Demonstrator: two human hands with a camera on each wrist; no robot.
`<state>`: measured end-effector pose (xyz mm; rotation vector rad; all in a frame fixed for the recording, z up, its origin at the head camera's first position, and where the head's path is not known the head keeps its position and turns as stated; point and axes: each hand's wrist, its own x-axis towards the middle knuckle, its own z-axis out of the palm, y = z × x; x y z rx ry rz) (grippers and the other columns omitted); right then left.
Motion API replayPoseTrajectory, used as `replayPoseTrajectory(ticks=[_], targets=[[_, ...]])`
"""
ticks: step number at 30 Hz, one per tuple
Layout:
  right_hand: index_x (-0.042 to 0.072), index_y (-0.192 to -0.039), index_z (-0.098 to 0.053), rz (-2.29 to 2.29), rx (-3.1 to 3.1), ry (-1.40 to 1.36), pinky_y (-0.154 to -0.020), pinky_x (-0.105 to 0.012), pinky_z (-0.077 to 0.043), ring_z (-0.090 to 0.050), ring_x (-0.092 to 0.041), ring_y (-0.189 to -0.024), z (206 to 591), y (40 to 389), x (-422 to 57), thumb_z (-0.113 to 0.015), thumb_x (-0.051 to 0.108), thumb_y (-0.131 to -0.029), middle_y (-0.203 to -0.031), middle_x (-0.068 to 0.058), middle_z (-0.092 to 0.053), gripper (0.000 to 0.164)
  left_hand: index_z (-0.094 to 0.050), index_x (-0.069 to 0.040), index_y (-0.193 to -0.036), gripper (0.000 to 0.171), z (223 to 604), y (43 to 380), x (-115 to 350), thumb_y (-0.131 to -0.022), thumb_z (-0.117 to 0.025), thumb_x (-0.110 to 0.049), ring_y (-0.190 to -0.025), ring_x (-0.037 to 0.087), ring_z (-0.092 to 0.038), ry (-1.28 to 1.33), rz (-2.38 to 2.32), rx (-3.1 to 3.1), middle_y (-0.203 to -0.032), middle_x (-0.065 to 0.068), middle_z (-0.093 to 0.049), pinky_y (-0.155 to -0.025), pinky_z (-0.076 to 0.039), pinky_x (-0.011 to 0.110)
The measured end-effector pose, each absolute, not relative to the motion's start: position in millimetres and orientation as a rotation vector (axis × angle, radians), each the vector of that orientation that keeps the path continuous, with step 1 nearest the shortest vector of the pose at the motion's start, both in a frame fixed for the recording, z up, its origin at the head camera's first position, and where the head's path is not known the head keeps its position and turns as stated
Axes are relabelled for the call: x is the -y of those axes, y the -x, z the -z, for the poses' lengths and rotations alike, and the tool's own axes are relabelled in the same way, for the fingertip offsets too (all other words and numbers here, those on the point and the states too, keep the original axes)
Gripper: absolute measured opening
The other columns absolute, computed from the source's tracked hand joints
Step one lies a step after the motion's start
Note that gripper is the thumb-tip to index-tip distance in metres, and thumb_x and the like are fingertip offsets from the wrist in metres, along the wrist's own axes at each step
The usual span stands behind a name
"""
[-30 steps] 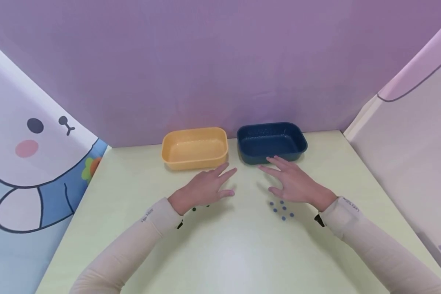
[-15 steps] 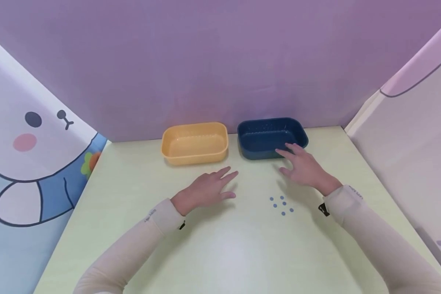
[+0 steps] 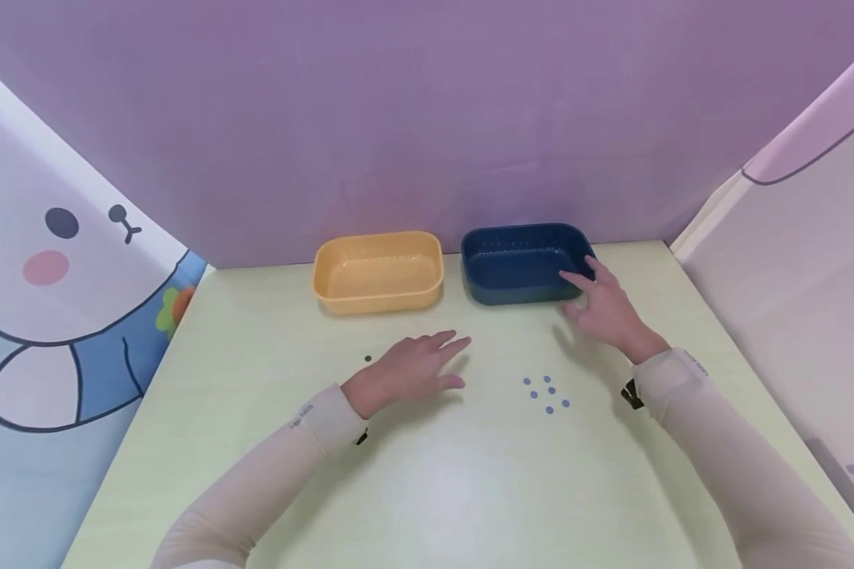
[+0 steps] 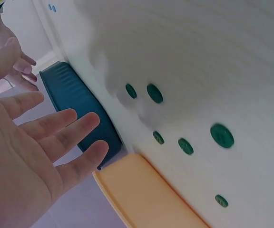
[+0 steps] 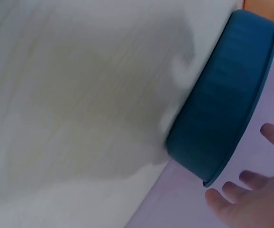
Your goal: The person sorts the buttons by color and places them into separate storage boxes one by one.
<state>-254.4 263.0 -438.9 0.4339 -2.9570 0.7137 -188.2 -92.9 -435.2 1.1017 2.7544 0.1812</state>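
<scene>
My left hand (image 3: 414, 367) hovers over the table with its fingers spread and nothing held. Beneath it lie several small green discs (image 4: 185, 146), mostly hidden by the hand in the head view, where one green disc (image 3: 368, 359) shows beside the wrist. My right hand (image 3: 606, 310) is at the front right corner of a dark blue tub (image 3: 523, 294), its fingertips overlapping the rim in the head view. The right wrist view shows its loosely bent fingers (image 5: 219, 199) close to the tub's rim, holding nothing. Several light blue discs (image 3: 551, 390) lie on the table below that hand.
An orange-yellow tub (image 3: 379, 303) stands left of the blue one, both along the purple back wall (image 3: 427, 118). Printed panels rise at the left and right edges of the pale table (image 3: 441, 490). No disc shows inside either tub.
My right hand has moved right and back, from the blue tub's front to its right corner. My left hand has shifted slightly right. The head view has tilted down a little.
</scene>
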Motion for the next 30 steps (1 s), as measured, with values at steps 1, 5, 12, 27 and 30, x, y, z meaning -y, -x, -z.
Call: replayPoseTrajectory(ticks=[1, 5, 12, 27, 30], targets=[[0.002, -0.147, -0.049, -0.738, 2.956, -0.412, -0.109, -0.072, -0.025, -0.019, -0.058, -0.143, 439, 256, -263, -0.065, 0.023, -0.096, -0.16, -0.034, -0.012, 0.058, -0.035, -0.018, -0.158, 0.072, 436, 188, 92, -0.1, -0.053, -0.056, -0.132, 0.034, -0.053, -1.102, -0.181, -2.751, -0.156, 0.015, -0.04, -0.104, -0.046, 0.049], [-0.001, -0.147, -0.048, -0.811, 2.938, -0.359, -0.11, -0.07, -0.026, -0.018, -0.058, -0.143, 441, 261, -264, -0.061, 0.025, -0.099, -0.16, -0.036, -0.006, 0.056, -0.035, -0.017, -0.158, 0.071, 437, 186, 89, -0.1, -0.055, -0.054, -0.132, 0.034, -0.052, -1.088, -0.202, -2.745, -0.156, 0.015, -0.041, -0.105, -0.046, 0.05], [-0.001, -0.149, -0.045, -0.938, 2.936, -0.235, -0.11, -0.07, -0.025, -0.022, -0.061, -0.139, 443, 266, -265, -0.052, 0.033, -0.104, -0.16, -0.036, -0.001, 0.056, -0.035, -0.018, -0.158, 0.072, 440, 185, 83, -0.1, -0.057, -0.054, -0.134, 0.032, -0.051, -1.105, -0.206, -2.74, -0.155, 0.014, -0.043, -0.104, -0.047, 0.049], [-0.001, -0.157, -0.026, -1.256, 2.833, -0.021, -0.114, -0.067, -0.021, -0.022, -0.055, -0.142, 457, 289, -273, -0.048, 0.029, -0.107, -0.156, -0.041, -0.01, 0.063, -0.035, -0.018, -0.158, 0.073, 446, 182, 83, -0.099, -0.056, -0.056, -0.134, 0.028, -0.051, -1.098, -0.21, -2.731, -0.152, 0.012, -0.048, -0.104, -0.048, 0.046], [-0.002, -0.159, -0.019, -1.281, 2.833, 0.021, -0.115, -0.064, -0.022, -0.029, -0.052, -0.138, 460, 292, -275, -0.048, 0.03, -0.107, -0.157, -0.038, -0.018, 0.067, -0.036, -0.018, -0.158, 0.073, 445, 181, 83, -0.099, -0.056, -0.056, -0.133, 0.028, -0.052, -1.098, -0.201, -2.733, -0.151, 0.012, -0.049, -0.103, -0.048, 0.045]])
